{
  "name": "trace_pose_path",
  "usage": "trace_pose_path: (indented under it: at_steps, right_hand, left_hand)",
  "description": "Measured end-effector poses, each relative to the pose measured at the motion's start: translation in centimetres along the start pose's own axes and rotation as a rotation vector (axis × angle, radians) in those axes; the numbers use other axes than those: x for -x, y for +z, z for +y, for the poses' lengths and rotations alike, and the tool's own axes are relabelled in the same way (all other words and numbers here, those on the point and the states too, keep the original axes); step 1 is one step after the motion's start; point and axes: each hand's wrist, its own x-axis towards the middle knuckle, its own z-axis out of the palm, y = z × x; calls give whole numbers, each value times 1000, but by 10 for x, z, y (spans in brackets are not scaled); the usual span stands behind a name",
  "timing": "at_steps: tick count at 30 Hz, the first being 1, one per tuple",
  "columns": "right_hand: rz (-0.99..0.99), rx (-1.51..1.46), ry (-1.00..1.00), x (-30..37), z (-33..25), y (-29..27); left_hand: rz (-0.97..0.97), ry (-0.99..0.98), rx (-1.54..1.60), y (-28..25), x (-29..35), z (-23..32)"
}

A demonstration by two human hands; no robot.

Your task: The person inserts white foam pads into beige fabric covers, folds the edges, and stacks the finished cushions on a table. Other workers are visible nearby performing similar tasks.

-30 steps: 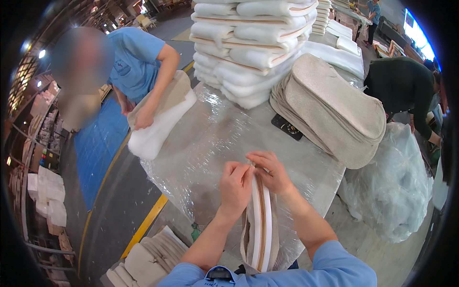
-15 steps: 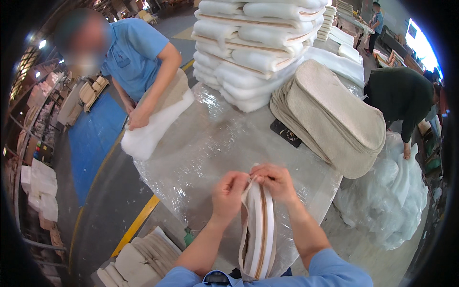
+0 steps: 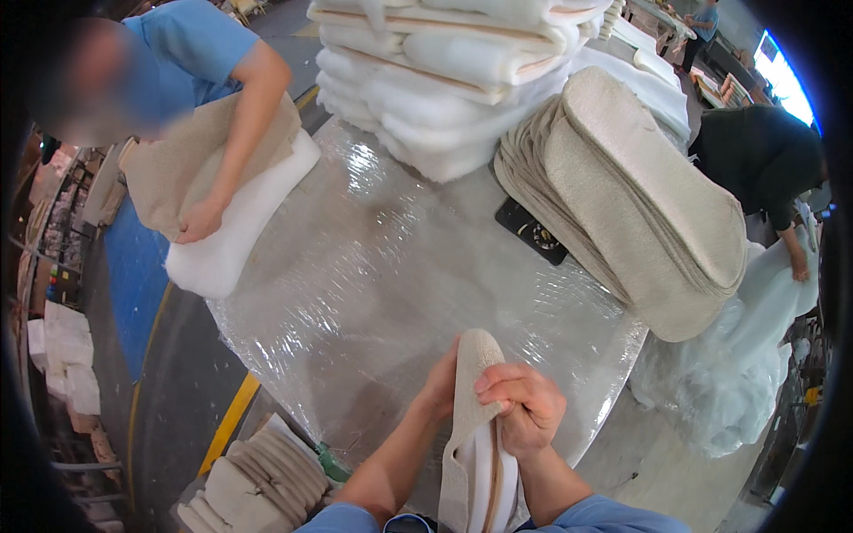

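Note:
In front of my body a long cushion stands on edge, its white padding and brown-striped foam core (image 3: 494, 480) showing through the open side of a beige fabric cover (image 3: 471, 382). My right hand (image 3: 526, 404) is closed on the cover's edge, fingers curled and thumb pressing the cloth over the padding. Against the left side of the cover's far end is my left hand (image 3: 441, 382), holding it; its fingers are mostly hidden behind the cloth.
A plastic-wrapped table (image 3: 382, 293) carries a tall stack of white padding (image 3: 444, 98), a pile of beige covers (image 3: 622, 195) and a black card (image 3: 530, 233). At left a co-worker handles another cover (image 3: 213, 142). Beige cushions (image 3: 258, 475) lie lower left; plastic film (image 3: 711, 382) bunches at right.
The cover's far end now wraps over the padding, which showed open before. My left hand has moved to the cover's side; my right hand has come lower. The co-worker's cover is spread wider.

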Motion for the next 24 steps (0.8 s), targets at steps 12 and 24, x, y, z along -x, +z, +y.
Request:
trace_pose_path:
  at_steps: [12,24]
  right_hand:
    - [-61,-291,-121,16,-7,-3]
    - [-93,-262,-122,21,-11,0]
  left_hand:
    - [-138,478,-514,42,0,50]
    - [-278,787,-752,85,49,78]
